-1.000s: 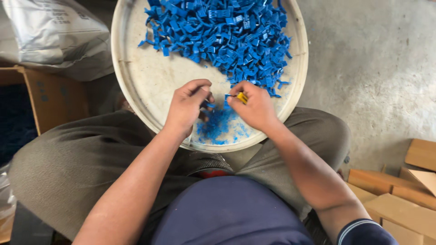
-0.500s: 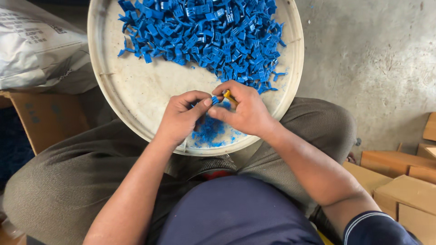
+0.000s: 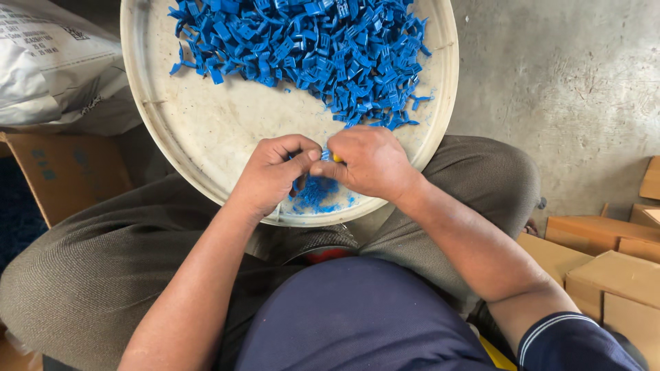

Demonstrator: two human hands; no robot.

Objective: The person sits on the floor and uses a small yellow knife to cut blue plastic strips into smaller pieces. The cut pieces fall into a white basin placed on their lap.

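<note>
1. Pinching a small blue plastic piece (image 3: 326, 155), the left hand (image 3: 271, 173) and the right hand (image 3: 371, 163) are meeting over the near edge of the big round cream tray (image 3: 206, 130).
2. Both hands are curling nearly closed, with fingertips pressing together on the small piece. A tiny yellow bit (image 3: 337, 159) is peeking out at the right hand, but what it is cannot be told.
3. The tray is resting on the person's lap, across the grey-brown trousers (image 3: 103, 275).
4. A big pile of blue plastic pieces (image 3: 309, 48) is lying on the far half of the tray. Blue crumbs (image 3: 317, 196) are lying just under the hands.
5. The piece is looking very light, hard and a bit smooth, so it could be slipping out easily. Holding it by its flat sides with fingertips seems best.
6. A white sack (image 3: 48, 62) is sitting to the left, and brown cardboard boxes (image 3: 612, 268) are sitting to the right.
</note>
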